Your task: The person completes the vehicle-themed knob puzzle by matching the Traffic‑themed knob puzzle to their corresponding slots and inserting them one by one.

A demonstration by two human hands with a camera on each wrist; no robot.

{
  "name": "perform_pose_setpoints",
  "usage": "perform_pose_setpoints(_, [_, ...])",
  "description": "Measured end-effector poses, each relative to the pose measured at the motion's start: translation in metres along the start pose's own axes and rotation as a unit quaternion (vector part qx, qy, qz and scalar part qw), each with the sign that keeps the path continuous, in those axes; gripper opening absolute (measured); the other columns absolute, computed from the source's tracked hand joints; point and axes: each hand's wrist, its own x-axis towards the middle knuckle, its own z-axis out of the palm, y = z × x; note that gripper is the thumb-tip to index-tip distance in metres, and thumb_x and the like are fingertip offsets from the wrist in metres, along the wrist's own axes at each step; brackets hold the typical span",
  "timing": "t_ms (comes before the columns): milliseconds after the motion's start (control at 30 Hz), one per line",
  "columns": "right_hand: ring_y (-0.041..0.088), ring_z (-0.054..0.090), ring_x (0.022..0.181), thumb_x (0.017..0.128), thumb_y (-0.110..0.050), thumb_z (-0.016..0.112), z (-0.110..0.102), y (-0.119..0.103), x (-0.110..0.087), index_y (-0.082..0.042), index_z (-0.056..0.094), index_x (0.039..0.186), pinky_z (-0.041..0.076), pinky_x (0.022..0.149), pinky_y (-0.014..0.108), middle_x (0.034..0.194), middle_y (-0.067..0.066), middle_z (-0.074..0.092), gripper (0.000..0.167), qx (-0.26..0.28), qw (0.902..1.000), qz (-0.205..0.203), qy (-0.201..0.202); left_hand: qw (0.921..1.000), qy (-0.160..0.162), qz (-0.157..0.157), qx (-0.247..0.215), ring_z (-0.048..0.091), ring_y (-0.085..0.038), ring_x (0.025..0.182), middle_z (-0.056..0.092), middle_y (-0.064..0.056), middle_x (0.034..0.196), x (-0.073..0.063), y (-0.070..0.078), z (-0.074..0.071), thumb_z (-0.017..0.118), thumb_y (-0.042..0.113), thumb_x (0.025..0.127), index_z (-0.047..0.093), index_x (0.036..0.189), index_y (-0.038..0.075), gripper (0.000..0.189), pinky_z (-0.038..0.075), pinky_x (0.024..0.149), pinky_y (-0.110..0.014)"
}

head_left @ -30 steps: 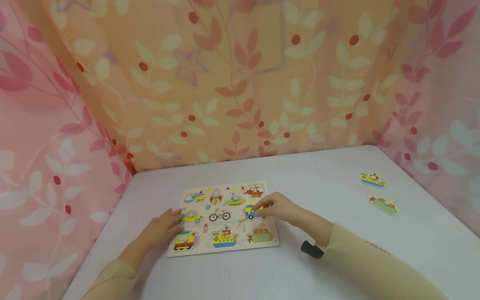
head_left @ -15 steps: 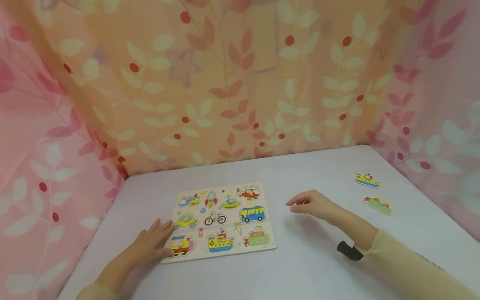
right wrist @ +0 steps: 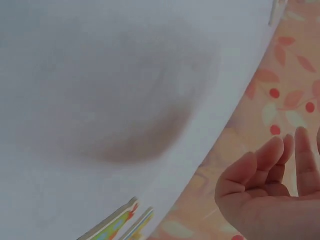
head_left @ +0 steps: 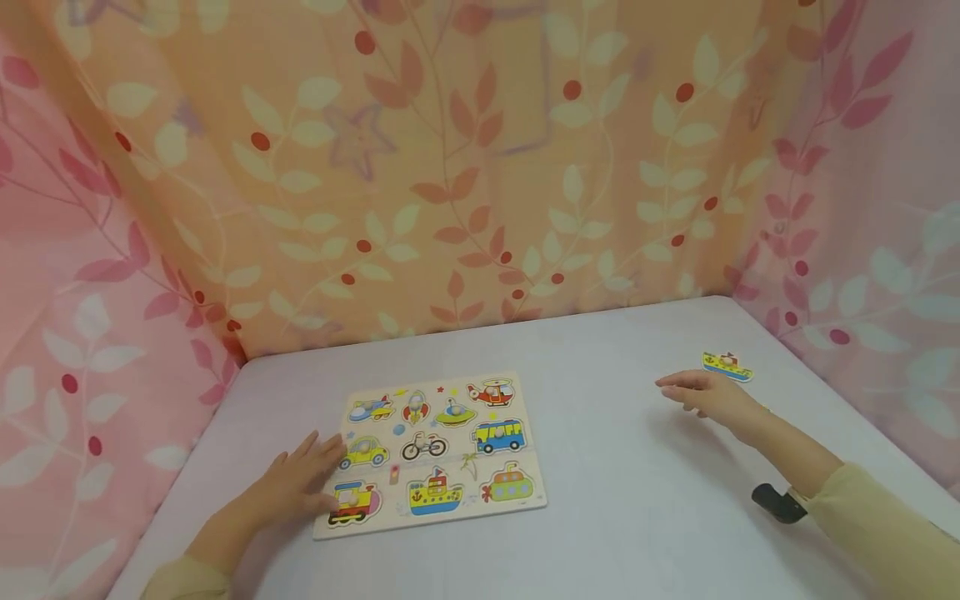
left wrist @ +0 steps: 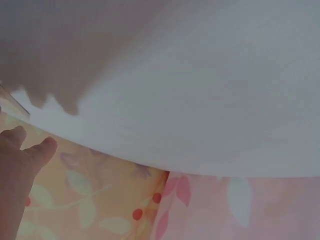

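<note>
A wooden peg puzzle board with vehicle pictures lies flat on the table. My left hand rests at its left edge, fingers spread, thumb near the train piece. The blue bus piece sits in the board's right side. Far to the right, my right hand hovers over the table with loosely bent fingers and nothing held. Just beyond it lies a loose boat piece. A loose green submarine piece shows in the right wrist view; in the head view my hand and forearm nearly cover it.
The table has a white cover. Floral cloth hangs behind it and along both sides. A black strap-like piece sits at my right wrist.
My right hand has let go of the bus piece and travelled right to the loose pieces. My left hand has spread its fingers at the board's edge. The head view has shifted slightly.
</note>
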Motion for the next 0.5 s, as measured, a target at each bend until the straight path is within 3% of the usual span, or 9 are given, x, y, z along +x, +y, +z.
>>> perform_pose_setpoints(133, [0.029,0.051,0.099,0.098,-0.034,0.057,-0.016,0.016,0.004,0.007,0.048,0.136,0.050,0.075,0.034,0.128,0.027,0.051,0.057,0.035,0.9987,0.018,0.032,0.9999,-0.001,-0.004,0.016,0.016,-0.053,0.139,0.035,-0.021,0.151,0.005,-0.004,-0.002,0.073,0.053,0.077,0.045,0.143,0.002,0.088,0.015,0.098,-0.078])
perform_pose_setpoints(200, [0.027,0.048,0.096,0.098,-0.034,0.058,-0.024,0.024,0.008,0.008,0.046,0.137,0.050,0.072,0.030,0.142,0.031,0.038,0.059,0.056,0.9972,0.026,0.042,0.9999,-0.003,-0.010,0.010,0.016,-0.053,0.138,0.035,-0.021,0.152,0.007,-0.005,-0.002,0.074,0.053,0.076,0.045,0.143,0.002,0.089,0.014,0.099,-0.078])
perform_pose_setpoints(333, [0.040,0.047,0.110,0.097,-0.036,0.059,-0.041,0.038,0.012,0.007,0.041,0.140,0.054,0.072,0.029,0.152,0.037,0.015,0.064,0.051,0.9972,0.029,0.045,0.9999,-0.007,-0.010,-0.002,0.015,-0.054,0.138,0.034,-0.022,0.152,0.009,-0.006,-0.002,0.075,0.051,0.075,0.045,0.143,0.001,0.090,0.013,0.098,-0.079])
perform_pose_setpoints(433, [0.050,0.041,0.123,0.097,-0.038,0.060,-0.053,0.048,0.017,0.005,0.039,0.142,0.055,0.078,0.038,0.148,0.038,0.026,0.066,0.033,0.9979,0.035,0.044,0.9999,-0.012,-0.010,-0.007,0.015,-0.055,0.138,0.034,-0.022,0.152,0.011,-0.007,-0.002,0.076,0.050,0.075,0.045,0.143,0.002,0.090,0.013,0.098,-0.079])
perform_pose_setpoints(500, [0.051,0.039,0.124,0.096,-0.039,0.061,-0.060,0.055,0.021,0.004,0.039,0.143,0.052,0.082,0.043,0.142,0.037,0.036,0.067,0.022,0.9976,0.047,0.047,0.9997,-0.015,-0.015,-0.013,0.014,-0.054,0.139,0.033,-0.021,0.153,0.011,-0.007,-0.002,0.076,0.050,0.075,0.044,0.144,0.003,0.090,0.012,0.099,-0.078])
